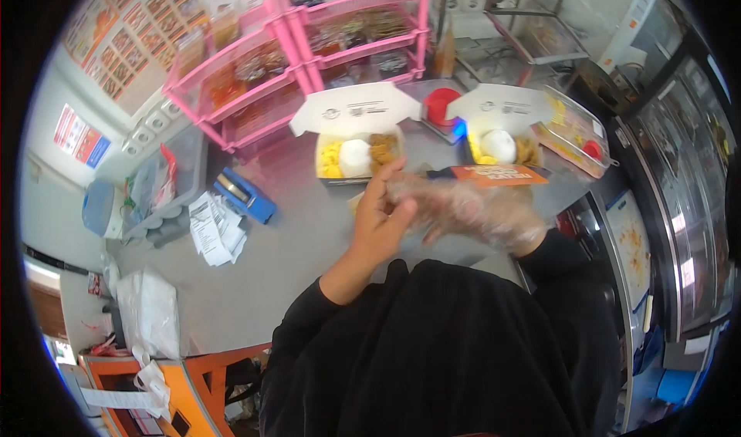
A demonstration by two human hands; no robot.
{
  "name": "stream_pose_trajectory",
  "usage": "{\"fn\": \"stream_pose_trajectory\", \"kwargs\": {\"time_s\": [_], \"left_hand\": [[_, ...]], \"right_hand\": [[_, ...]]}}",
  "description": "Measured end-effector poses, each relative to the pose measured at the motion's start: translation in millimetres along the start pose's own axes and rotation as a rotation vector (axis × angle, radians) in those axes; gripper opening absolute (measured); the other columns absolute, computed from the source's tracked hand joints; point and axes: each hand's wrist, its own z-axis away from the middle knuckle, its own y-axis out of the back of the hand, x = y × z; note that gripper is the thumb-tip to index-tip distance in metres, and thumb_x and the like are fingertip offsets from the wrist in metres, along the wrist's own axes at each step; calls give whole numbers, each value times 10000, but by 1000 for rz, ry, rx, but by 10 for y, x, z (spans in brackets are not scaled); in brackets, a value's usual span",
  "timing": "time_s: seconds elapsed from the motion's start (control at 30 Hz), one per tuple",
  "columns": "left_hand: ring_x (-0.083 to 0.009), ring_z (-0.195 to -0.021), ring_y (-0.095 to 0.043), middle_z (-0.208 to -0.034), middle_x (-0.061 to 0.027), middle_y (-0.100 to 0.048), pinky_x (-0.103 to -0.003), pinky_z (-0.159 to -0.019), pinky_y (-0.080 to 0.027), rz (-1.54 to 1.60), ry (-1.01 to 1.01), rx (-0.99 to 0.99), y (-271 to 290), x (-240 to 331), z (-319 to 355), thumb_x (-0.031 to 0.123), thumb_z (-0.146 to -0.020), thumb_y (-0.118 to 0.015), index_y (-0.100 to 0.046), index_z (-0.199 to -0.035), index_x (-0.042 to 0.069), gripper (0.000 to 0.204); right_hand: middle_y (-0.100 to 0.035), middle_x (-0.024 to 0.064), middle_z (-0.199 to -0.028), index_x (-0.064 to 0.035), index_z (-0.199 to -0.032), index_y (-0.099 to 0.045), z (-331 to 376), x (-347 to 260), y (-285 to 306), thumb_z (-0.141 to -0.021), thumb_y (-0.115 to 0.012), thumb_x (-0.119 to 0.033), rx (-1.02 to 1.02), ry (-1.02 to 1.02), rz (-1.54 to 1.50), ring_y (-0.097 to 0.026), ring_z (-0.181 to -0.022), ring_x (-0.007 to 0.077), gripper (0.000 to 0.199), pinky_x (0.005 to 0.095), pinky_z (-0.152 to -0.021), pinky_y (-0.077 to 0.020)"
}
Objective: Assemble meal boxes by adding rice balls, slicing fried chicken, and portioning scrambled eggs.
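Observation:
My bare left hand (377, 219) is raised over the counter, its fingers stretched out and thumb apart. A clear, crinkled plastic glove (505, 215) covers my right hand (471, 208), which reaches across to the left with fingers extended, somewhat blurred. The gloved fingertips meet my left palm and thumb. Just beyond my left hand stands an open meal box (345, 181) with white rice (356, 158), yellow pieces and brown fried food. A second open box (480, 154) with similar food stands behind my right hand, its front partly covered by an orange and black printed card (500, 175).
Pink stacked racks (297, 47) with packets stand at the back. Left on the counter (285, 259) are a blue tape dispenser (245, 195), paper slips (216, 229), a grey bin (166, 182) and white plastic bags (148, 310). A clear lidded container (575, 132) and a glass-fronted cabinet (679, 167) are right.

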Motion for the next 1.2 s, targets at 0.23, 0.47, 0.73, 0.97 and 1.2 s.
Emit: {"fn": "stream_pose_trajectory", "kwargs": {"time_s": [0.23,0.47,0.73,0.97,1.2], "left_hand": [[-98,-682,-553,-754,-49,-616,-248,-619,-449,-421,197,22,-478,-589,-358,207,-870,-601,-601,-872,7,200],[-112,-632,-542,-697,-47,-601,-266,-605,-443,-863,123,61,-1003,-672,-1102,201,-870,-584,-601,-826,19,188],[-164,-739,-583,-937,-104,-637,-285,-671,-463,-822,380,-442,-1887,-580,-1164,249,-753,-715,-511,-1204,61,530],[-192,-965,-555,-1277,-136,-469,-313,-777,-484,-547,420,-507,-1630,-550,-504,157,-734,-722,-269,-1410,89,816],[-173,-944,-548,-1245,-134,-500,-311,-824,-463,-379,546,23,-898,-512,399,133,-782,-670,-336,-1379,72,687]], "right_hand": [[-332,125,-1410,-111,-1427,-225,675,268,448,-793,-474,-661,52,-54,-510,-455,-1177,258,875,399,-895,-444],[-122,67,-1509,-127,-1454,-110,1511,573,814,-900,-452,-470,226,249,-383,-183,-1364,234,736,425,-1094,-182],[-45,186,-1502,-86,-1449,10,2217,667,1780,-692,-766,-277,897,463,835,-56,-1392,295,1101,417,-1107,-86],[-207,184,-1465,-258,-1407,-297,2385,939,3048,-685,-709,-342,1226,-522,1400,-212,-1331,402,835,557,-1073,-107],[-216,113,-1477,-312,-1343,-406,1931,1082,3858,-787,-603,-329,1213,-301,1732,-175,-1351,376,590,652,-1029,-66]]}}
